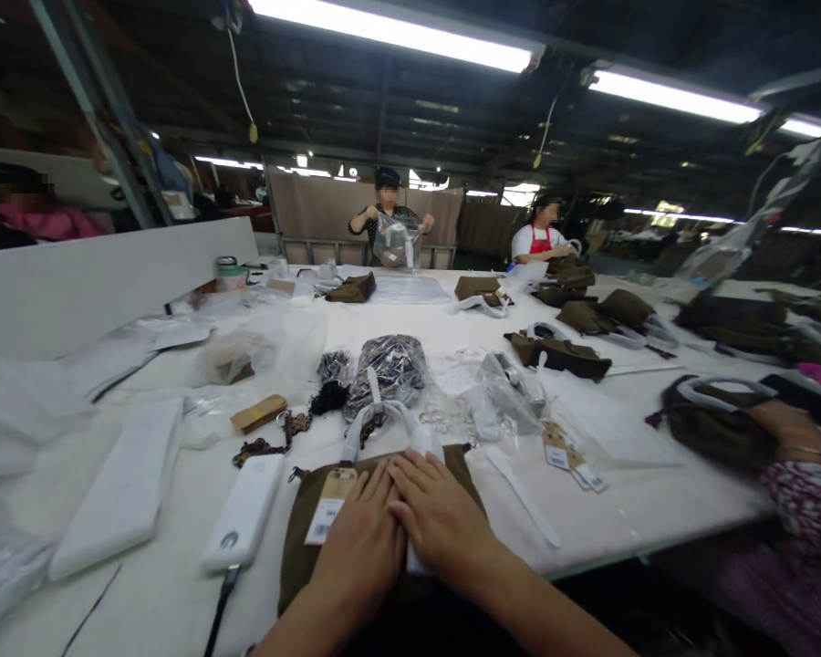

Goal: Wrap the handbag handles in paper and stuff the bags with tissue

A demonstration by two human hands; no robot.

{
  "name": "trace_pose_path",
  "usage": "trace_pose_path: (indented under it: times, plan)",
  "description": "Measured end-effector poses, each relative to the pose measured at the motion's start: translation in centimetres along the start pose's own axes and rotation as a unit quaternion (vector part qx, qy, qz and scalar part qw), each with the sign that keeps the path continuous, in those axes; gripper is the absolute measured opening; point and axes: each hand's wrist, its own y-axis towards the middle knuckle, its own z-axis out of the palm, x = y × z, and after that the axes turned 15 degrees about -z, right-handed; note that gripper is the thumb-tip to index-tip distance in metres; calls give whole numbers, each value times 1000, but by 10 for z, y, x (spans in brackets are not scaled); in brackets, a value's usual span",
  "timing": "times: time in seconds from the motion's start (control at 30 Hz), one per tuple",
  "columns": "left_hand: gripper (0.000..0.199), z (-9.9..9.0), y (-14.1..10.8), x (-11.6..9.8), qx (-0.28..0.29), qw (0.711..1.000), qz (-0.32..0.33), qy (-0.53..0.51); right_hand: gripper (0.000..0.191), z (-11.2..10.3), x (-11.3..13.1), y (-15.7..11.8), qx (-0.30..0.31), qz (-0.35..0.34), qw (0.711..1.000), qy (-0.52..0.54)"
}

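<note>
An olive-brown bag [301, 557] lies at the table's near edge, its handles [376, 415] wrapped in white material and pointing away from me. My left hand [364, 534] rests flat on the bag, fingers extended, beside a tan and white tag [328, 511]. My right hand [438, 511] also lies flat on it, its fingers stretched out and touching the left ones. Under the right hand a white strip [416, 561] shows. Neither hand grips anything.
A white power bank [246, 511] with a black cable lies left. Plastic-wrapped patterned bundles [389, 365] sit ahead, with loose tags [567, 456] right of them. At the right edge a person's hand [790, 424] touches another olive bag [711, 424]. Two people work across the table [410, 315].
</note>
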Motion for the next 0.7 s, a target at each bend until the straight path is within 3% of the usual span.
trace_pose_path:
  times: [0.2,0.37,0.43,0.57,0.63,0.7]
  plan:
    - [57,1,-4,-6,75,996,-43,-32,46,18,-7,-16,9,23,1000,10]
    - [57,10,5,-10,78,995,-41,-39,43,28,-11,-11,-10,37,999,39]
    - [56,16,4,-8,41,998,-23,-28,42,27,-7,-11,-36,34,998,48]
    - [46,28,-10,16,-146,988,37,-36,46,8,-7,-22,-122,57,987,85]
    - [50,34,-25,39,-201,977,46,-62,50,-2,-18,-36,-193,138,966,102]
    - [67,40,-43,63,-234,967,-44,-94,62,-5,-35,-53,-241,260,923,147]
